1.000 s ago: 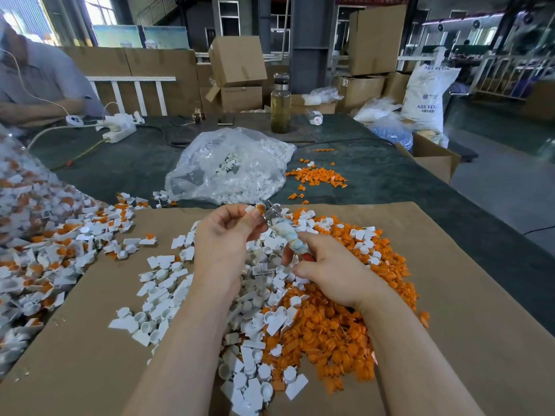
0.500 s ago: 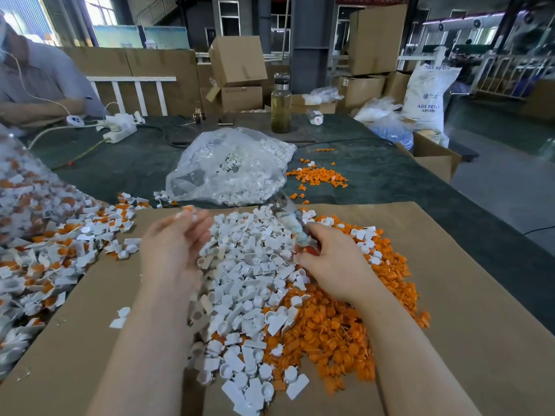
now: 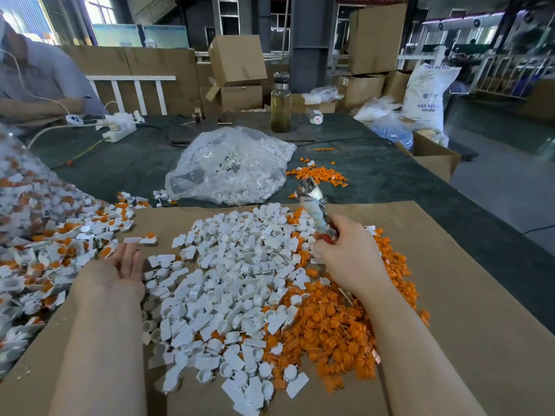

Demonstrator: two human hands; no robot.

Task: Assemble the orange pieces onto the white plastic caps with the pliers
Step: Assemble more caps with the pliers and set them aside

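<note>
A heap of white plastic caps (image 3: pixel 228 277) covers the middle of the cardboard sheet (image 3: pixel 468 325), and a heap of orange pieces (image 3: pixel 333 331) lies to its right. My right hand (image 3: pixel 348 253) grips the taped handles of the pliers (image 3: pixel 313 205), whose metal jaws point up and away over the heap's far edge. My left hand (image 3: pixel 123 265) is palm up with straight fingers at the heap's left edge and holds nothing. Just past its fingertips lies an assembled white cap with an orange piece (image 3: pixel 147 238), at the edge of the pile of assembled caps (image 3: pixel 51 250).
A clear bag of white caps (image 3: pixel 231 166) lies on the dark table (image 3: pixel 390 175) beyond the cardboard, with loose orange pieces (image 3: pixel 318 175) to its right. A bottle (image 3: pixel 280 103), a power strip (image 3: pixel 120 129) and cardboard boxes stand farther back. Another person (image 3: pixel 39 82) sits far left.
My left hand left the pliers' jaws, swung left and opened palm up; an assembled cap now lies past its fingertips by the left pile. My right hand lifted the pliers slightly.
</note>
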